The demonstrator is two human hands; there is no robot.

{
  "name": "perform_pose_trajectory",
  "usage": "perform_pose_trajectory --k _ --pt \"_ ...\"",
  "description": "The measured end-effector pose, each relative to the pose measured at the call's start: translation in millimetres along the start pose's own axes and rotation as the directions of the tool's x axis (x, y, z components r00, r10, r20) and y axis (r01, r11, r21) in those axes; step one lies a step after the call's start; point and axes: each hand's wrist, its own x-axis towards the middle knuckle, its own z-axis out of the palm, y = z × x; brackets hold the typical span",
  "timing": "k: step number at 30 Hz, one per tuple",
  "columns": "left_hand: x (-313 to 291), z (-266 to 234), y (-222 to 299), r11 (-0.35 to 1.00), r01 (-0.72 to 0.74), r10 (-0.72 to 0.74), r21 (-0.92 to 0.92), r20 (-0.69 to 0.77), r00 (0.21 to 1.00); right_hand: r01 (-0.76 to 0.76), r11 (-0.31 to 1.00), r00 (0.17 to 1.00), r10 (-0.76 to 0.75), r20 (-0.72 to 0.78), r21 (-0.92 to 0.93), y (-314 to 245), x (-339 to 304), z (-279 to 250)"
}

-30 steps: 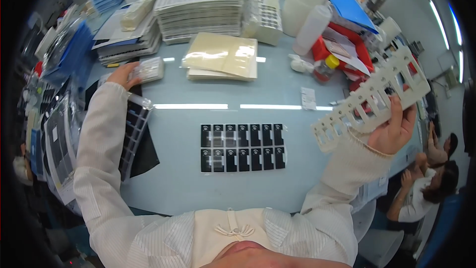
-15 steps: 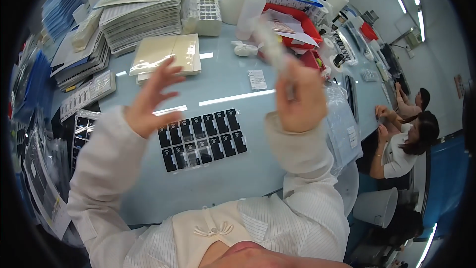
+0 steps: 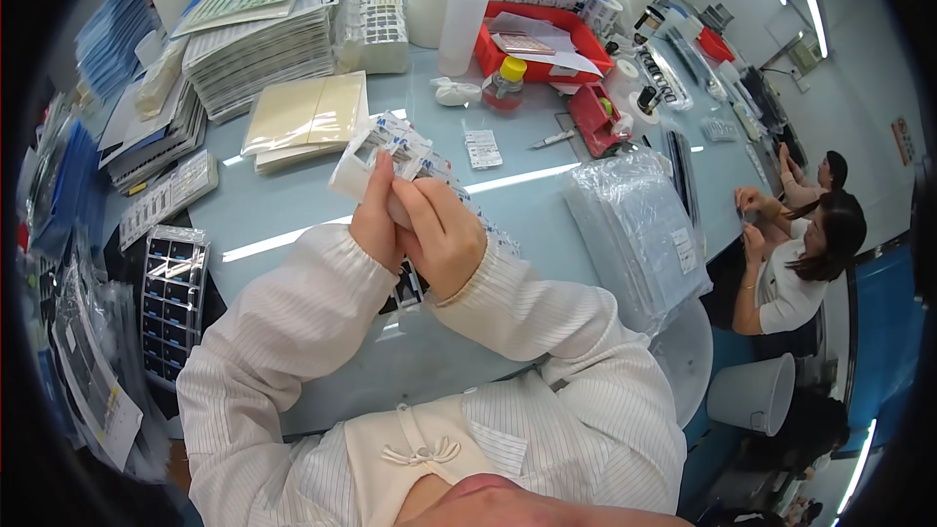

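- Far left, a leaning bundle of plastic bags (image 3: pixel 83 361) and blue folders (image 3: pixel 70 185) lines the edge; a stack of blue sheets (image 3: pixel 112 27) stands further back.
- Beside the bags, a clear tray (image 3: pixel 176 303) of dark rectangular parts lies near the desk's (image 3: pixel 283 200) left edge, with a pale slotted block (image 3: pixel 169 200) just behind it.
- Next come a smaller pile of papers (image 3: pixel 151 137) and a tall stack of white boards (image 3: pixel 264 49), with cream folders (image 3: pixel 310 117) lying in front of the tall stack.
- Near the middle, the left hand (image 3: pixel 376 220) pinches the end of a white strip (image 3: pixel 392 140) with blue print, thumb upward.
- Right against it, the right hand (image 3: pixel 447 239) has its fingers curled on the same strip, which is held up above the desk and runs on behind that hand.
- Below the hands, part of a sheet of black pieces (image 3: pixel 405 288) shows on the desk.
- Behind and right of them are a white bottle (image 3: pixel 464 24), a crumpled tissue (image 3: pixel 455 92), a yellow-capped jar (image 3: pixel 505 86) and a red bin (image 3: pixel 596 51) holding papers.
- Further right, a red tape dispenser (image 3: pixel 593 117) stands behind a plastic-wrapped pack (image 3: pixel 625 224).
- Far right, a person in a white top (image 3: pixel 795 283) sits beyond a pale bucket (image 3: pixel 752 393).
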Motion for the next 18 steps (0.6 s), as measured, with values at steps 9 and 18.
perform_pose_trajectory --k 9,18 --pt "42 19 -2 0.992 0.072 -0.091 0.099 0.208 0.974 -0.377 0.907 0.914 0.331 0.235 0.186 60 -35 -40" --pt "145 4 -11 0.850 0.146 -0.432 0.507 0.510 0.744 -0.782 0.517 0.599 0.778 0.191 0.347 94 -61 -86"
